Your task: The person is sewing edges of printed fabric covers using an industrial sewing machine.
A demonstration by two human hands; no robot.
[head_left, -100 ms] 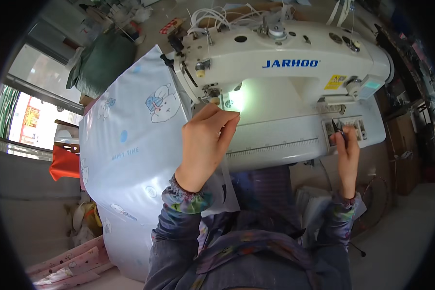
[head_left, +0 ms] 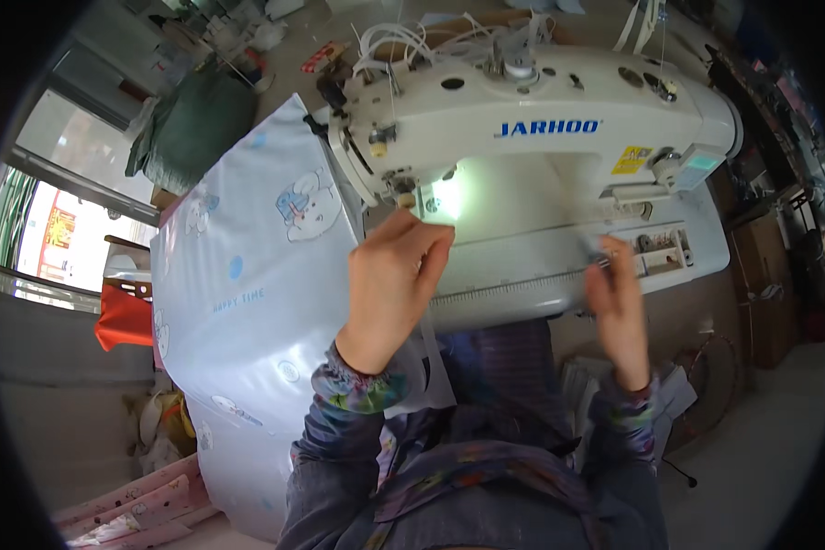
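My left hand (head_left: 390, 289) is closed in a pinch just in front of the needle area of the white sewing machine (head_left: 550, 87). Whatever lies between its fingertips is too small to make out. A pale blue sheet (head_left: 238, 330) with cartoon animal prints spreads to the left of this hand and hangs down on the near side. Over the front right of the machine bed, my right hand (head_left: 621, 316) closes on a small dark pointed tool (head_left: 599, 258), smeared by motion. A lit lamp brightens the bed beside the needle.
A parts tray (head_left: 665, 252) with bobbins is set into the bed's right end. White cables (head_left: 394, 41) lie behind the machine head. A green bundle (head_left: 192, 128) and red cloth (head_left: 122, 316) are at the left; pink printed fabric (head_left: 147, 504) lies lower left.
My right hand has moved left, away from the parts tray, with the small pointed tool in it. My left hand stays pinched near the needle, slightly lower in view.
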